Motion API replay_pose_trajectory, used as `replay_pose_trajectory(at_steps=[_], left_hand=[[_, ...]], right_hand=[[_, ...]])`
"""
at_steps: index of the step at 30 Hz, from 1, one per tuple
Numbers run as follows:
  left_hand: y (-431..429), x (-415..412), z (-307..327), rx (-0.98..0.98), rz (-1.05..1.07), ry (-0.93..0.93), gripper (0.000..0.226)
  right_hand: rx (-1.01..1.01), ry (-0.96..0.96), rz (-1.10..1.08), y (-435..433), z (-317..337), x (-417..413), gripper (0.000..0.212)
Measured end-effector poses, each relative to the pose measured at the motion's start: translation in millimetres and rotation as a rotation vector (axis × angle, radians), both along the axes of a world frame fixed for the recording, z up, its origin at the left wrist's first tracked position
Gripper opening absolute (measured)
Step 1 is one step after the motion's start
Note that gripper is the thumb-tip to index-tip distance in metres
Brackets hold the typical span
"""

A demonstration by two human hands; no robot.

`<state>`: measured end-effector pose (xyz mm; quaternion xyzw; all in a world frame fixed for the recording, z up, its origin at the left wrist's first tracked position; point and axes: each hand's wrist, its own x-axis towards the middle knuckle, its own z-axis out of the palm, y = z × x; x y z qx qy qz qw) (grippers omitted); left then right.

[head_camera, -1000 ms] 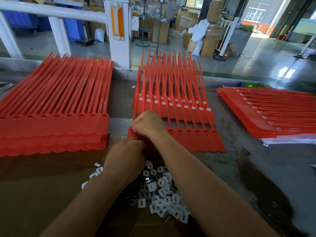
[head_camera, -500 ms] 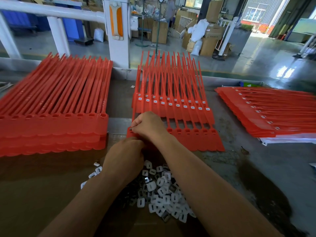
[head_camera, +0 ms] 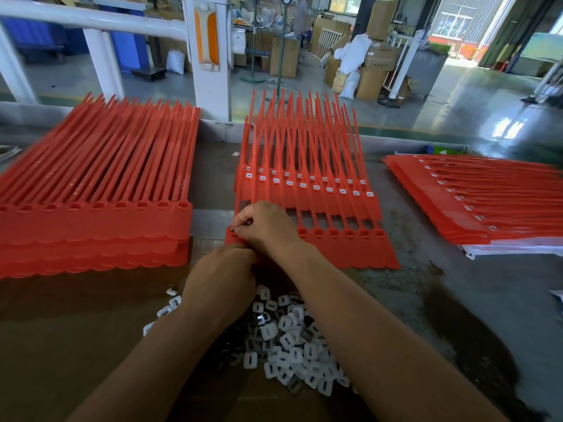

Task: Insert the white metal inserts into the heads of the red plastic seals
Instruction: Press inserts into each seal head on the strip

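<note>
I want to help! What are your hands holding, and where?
The right hand pinches a small insert at the leftmost seal head. The left hand hides its fingers: cannot tell.

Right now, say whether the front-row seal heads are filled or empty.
Empty: seal heads right of the right hand show dark holes, no white.

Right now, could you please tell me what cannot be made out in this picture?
All in the head view:
1. Left hand: its fingers are hidden under its own back, so any hold is unclear.
2. Leftmost heads of the front seal strip: covered by the right hand. Whether the insert it pinches is seated is unseen.
3. Insert pile: partly hidden by both forearms.
4. Right seal stack: blurred and cut off by the right edge.
</note>
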<state>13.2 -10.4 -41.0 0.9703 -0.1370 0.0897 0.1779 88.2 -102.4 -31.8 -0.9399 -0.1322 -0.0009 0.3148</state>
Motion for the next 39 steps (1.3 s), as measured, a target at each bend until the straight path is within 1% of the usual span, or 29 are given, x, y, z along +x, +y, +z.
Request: replay_pose_trajectory(at_steps=[6, 14, 21, 24, 26, 31, 36, 39], left_hand=[[-0.8, -1.1, 1.5, -0.005, 0.008, -0.005, 0.036], [-0.7, -1.3, 2.1, -0.011, 0.004, -0.001, 0.034], [-0.3, -0.6, 2.0, -0.002, -0.009, 0.010, 0.035], [-0.5, -1.6, 2.4, -0.003, -0.006, 0.019, 0.035], [-1.0, -1.8, 2.7, -0.007, -0.002, 0.021, 0.035], [-1.1, -2.5, 3.7, -0.014, -0.004, 0.012, 0.037], [-0.8, -2.5, 4.3, -0.013, -0.006, 0.011, 0.040], [-1.3, -2.6, 4.7, -0.017, -0.001, 0.019, 0.040]], right_hand=[[-0.031, -0.039, 0.038, -1.9, 1.9, -5.1, 0.019], [-0.129, -0.017, 0.107, -9.5, 6.3, -9.3, 0.034], [-0.312, -0.029, 0.211, -15.6, 5.0, -9.0, 0.035], [-0.464, -0.081, 0.287, -16.6, 5.2, -10.2, 0.039], [-0.516, -0.117, 0.326, -18.5, 5.5, -12.4, 0.041], [-0.392, -0.129, 0.354, -24.6, 8.6, -16.7, 0.044], [-0.255, -0.108, 0.377, -30.6, 14.2, -21.9, 0.042], [-0.180, -0.078, 0.334, -37.3, 15.8, -24.1, 0.046]])
